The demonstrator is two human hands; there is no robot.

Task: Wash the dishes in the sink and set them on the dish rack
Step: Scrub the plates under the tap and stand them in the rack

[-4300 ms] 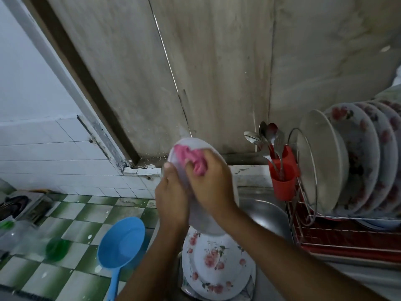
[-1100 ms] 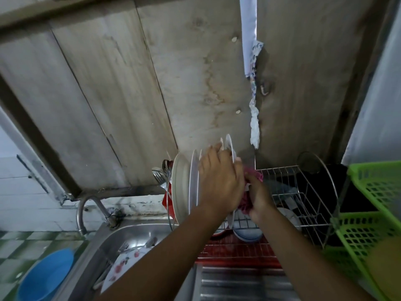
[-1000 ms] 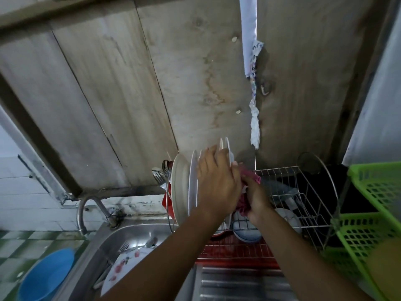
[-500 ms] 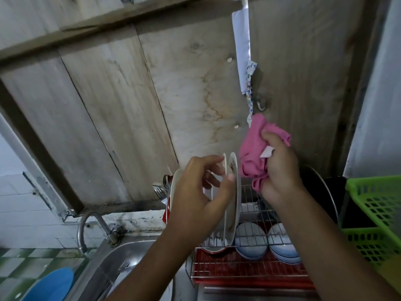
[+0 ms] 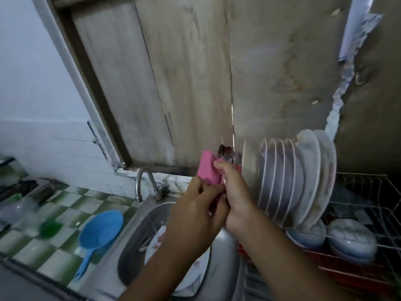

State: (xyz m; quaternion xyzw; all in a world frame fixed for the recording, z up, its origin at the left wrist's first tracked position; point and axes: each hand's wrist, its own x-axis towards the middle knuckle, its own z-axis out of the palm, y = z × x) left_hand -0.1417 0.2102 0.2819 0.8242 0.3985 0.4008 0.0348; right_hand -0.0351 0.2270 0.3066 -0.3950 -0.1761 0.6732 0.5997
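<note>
Since half a second ago both hands have left the rack and come together over the basin: the left hand [image 5: 195,216] no longer pinches a plate rim, and the right hand [image 5: 237,198] has dropped from its raised position. They now meet on the pink cloth [image 5: 209,170]. The right hand's fingers curl round the cloth's upper part, and the left hand's thumb and fingertips pinch its lower edge.

Below the forearms a floral plate [image 5: 156,242] lies in the steel sink [image 5: 225,255], partly hidden by the left arm. To the left, a blue scoop [image 5: 99,229] rests on the green-and-white tiled counter [image 5: 65,213].

On the right, a row of plates [image 5: 293,181] stands upright on edge in the wire dish rack [image 5: 364,192], just beside the right hand, with bowls [image 5: 349,237] turned down on the lower level.

Farther back, the faucet [image 5: 141,185] arches at the sink's rear edge, spoons [image 5: 225,152] poke up behind the cloth, and worn wooden boards [image 5: 173,83] fill the wall.
</note>
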